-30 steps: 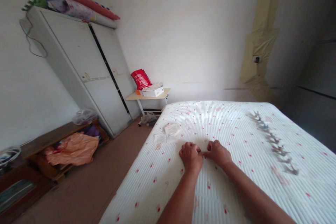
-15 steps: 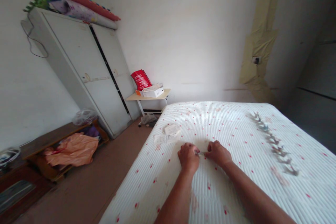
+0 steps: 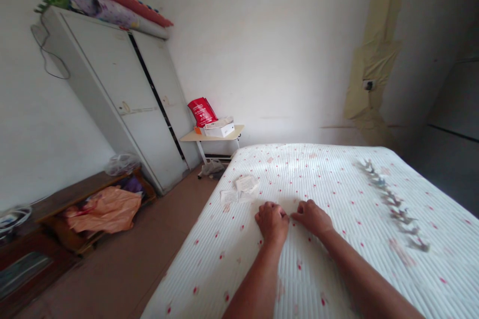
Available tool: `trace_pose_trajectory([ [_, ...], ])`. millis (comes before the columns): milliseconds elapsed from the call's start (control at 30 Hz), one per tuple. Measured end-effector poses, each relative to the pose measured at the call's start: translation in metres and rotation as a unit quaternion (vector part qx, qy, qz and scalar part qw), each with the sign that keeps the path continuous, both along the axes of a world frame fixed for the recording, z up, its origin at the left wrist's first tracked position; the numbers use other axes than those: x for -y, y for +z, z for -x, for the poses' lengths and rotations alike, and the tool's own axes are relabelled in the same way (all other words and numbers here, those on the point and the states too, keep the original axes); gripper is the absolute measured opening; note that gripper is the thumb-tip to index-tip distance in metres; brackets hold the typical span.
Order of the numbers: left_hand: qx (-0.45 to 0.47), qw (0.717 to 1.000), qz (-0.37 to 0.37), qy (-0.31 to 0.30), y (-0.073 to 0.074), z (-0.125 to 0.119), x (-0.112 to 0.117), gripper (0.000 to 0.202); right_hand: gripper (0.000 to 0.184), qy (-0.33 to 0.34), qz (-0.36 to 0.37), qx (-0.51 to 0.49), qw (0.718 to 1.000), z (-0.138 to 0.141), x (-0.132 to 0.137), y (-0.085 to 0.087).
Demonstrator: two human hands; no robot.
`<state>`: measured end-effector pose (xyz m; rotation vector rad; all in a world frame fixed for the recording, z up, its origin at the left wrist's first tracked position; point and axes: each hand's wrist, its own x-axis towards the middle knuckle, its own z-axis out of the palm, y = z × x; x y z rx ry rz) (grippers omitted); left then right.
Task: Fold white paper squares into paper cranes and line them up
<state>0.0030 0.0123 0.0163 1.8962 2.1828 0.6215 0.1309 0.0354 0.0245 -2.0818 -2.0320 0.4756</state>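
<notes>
Over the middle of the bed, my left hand (image 3: 272, 220) and my right hand (image 3: 313, 216) face each other with fingertips nearly touching. Both are closed in a pinch on a small folded piece of paper (image 3: 289, 216), mostly hidden by the fingers. Beyond my left hand lie several printed paper sheets (image 3: 247, 184), flat on the white quilted bedspread (image 3: 299, 279). To the right, a slanting row of small folded paper figures (image 3: 393, 199), bird-like in outline, stands on the bedspread.
A small table (image 3: 189, 136) with a red bag (image 3: 202, 111) and a white box (image 3: 220, 130) stands past the bed's far left corner. A grey cabinet (image 3: 108, 65) and a low wooden bench (image 3: 67, 204) with an orange plastic bag (image 3: 107, 209) are at left.
My fingertips have drawn closer together, and less of the small paper shows between them. The view has shifted slightly; the sheets and the row of figures lie as before.
</notes>
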Motion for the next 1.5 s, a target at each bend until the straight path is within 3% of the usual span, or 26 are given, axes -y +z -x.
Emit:
trace_pose_trajectory([
  [133, -0.001, 1.0, -0.001, 0.002, 0.0, 0.0, 0.001, 0.006, 0.025, -0.014, 0.0, 0.021, 1.0, 0.004, 0.001, 0.0],
  [567, -0.01, 1.0, -0.001, -0.006, 0.002, 0.001, 0.002, 0.006, 0.011, 0.0, -0.012, 0.006, 1.0, -0.006, -0.006, -0.004],
  [867, 0.0, 1.0, -0.018, -0.008, -0.003, 0.001, 0.002, 0.006, 0.021, -0.01, -0.016, 0.013, 1.0, -0.001, 0.0, -0.001],
  [1067, -0.02, 0.993, -0.062, -0.094, -0.005, -0.002, 0.005, 0.017, 0.018, -0.006, -0.015, 0.021, 1.0, 0.001, 0.001, -0.002],
  [1267, -0.078, 0.982, -0.051, -0.164, 0.005, 0.002, 0.018, 0.031, 0.015, -0.002, -0.015, 0.016, 1.0, -0.002, 0.001, -0.004],
  [1500, -0.077, 0.977, -0.055, -0.193, 0.002, 0.016, 0.034, 0.035, 0.013, 0.004, -0.025, 0.007, 1.0, -0.005, 0.001, -0.002],
])
